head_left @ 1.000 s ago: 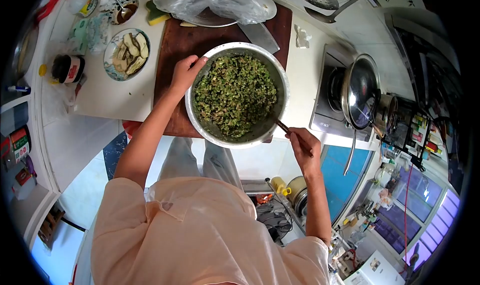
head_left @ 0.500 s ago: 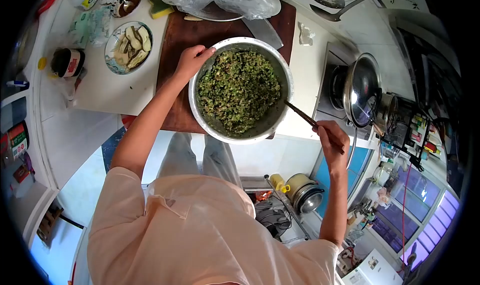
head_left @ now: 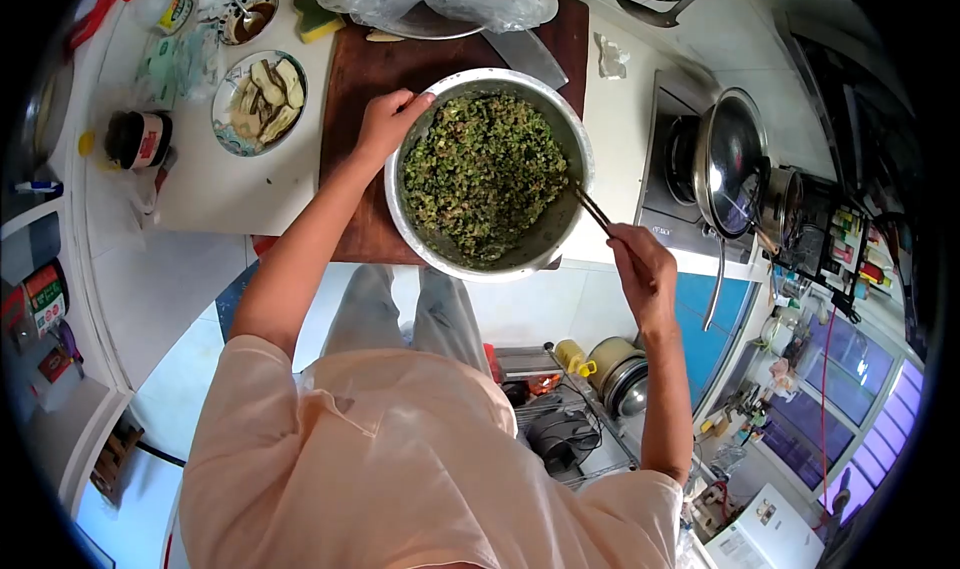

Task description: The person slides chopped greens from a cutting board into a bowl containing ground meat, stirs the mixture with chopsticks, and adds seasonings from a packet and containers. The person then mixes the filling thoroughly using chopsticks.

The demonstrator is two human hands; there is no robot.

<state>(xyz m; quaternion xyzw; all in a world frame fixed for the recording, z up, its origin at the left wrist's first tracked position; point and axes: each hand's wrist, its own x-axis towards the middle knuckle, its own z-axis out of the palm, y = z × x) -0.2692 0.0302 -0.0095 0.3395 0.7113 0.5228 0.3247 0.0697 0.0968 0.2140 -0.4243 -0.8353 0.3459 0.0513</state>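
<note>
A large metal bowl [head_left: 398, 205] sits at the front of a dark red-brown cutting board [head_left: 350, 79]. Inside it lies a chopped green and brown filling [head_left: 485, 179]. My left hand [head_left: 392, 127] grips the bowl's upper left rim, its thumb side over the edge. In my right hand [head_left: 643, 269], closed around them, is a pair of dark chopsticks [head_left: 594, 209]. Their tips reach over the bowl's right rim to the right edge of the filling.
A cleaver [head_left: 530, 57] lies on the board behind the bowl, near a plastic-covered plate [head_left: 440, 24]. To the left are a plate of eggplant slices [head_left: 272, 134], a sponge [head_left: 318, 17] and a jar [head_left: 138, 139]. A lidded wok [head_left: 735, 164] stands on the stove to the right.
The right hand has moved toward the bowl, and the chopstick tips now reach further in, to the filling's edge. My left hand keeps its hold on the rim.
</note>
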